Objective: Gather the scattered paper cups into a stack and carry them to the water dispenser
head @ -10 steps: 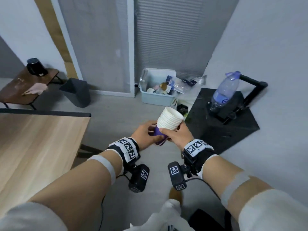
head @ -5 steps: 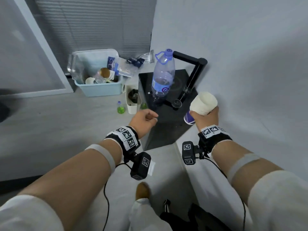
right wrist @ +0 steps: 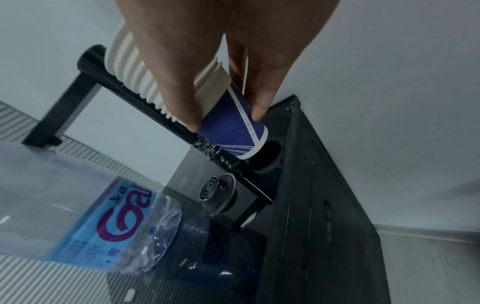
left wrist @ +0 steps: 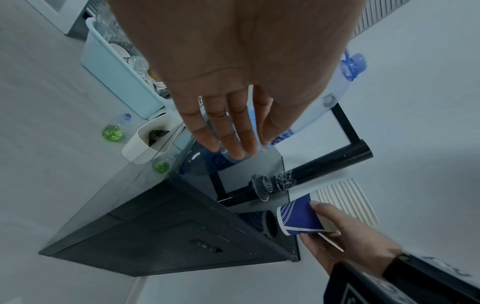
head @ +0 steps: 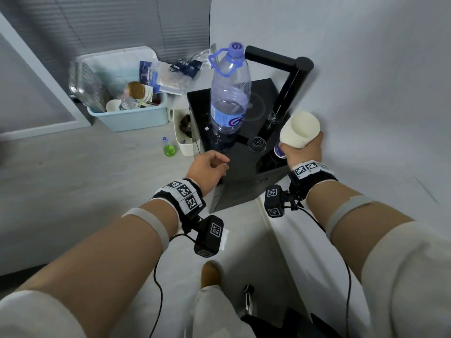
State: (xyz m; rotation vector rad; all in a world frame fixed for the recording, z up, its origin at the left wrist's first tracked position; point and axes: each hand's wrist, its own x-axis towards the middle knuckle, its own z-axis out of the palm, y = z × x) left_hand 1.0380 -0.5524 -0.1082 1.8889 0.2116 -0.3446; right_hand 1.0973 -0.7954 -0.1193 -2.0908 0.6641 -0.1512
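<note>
Head view: right hand (head: 303, 148) grips the stack of paper cups (head: 299, 129) at 3 o'clock of the water dispenser (head: 244, 167); left hand (head: 207, 168) hangs loose, holding nothing. Left wrist view: fingers (left wrist: 221, 127) straight, close together. Right wrist view: fingers (right wrist: 182, 92) and thumb pinch the stack above a round opening (right wrist: 270, 151).

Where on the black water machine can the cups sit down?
The bare dark top between the water bottle and the black spout arm looks free. The front corner by the round drain is crowded: the right hand holds the cup stack there.
</note>
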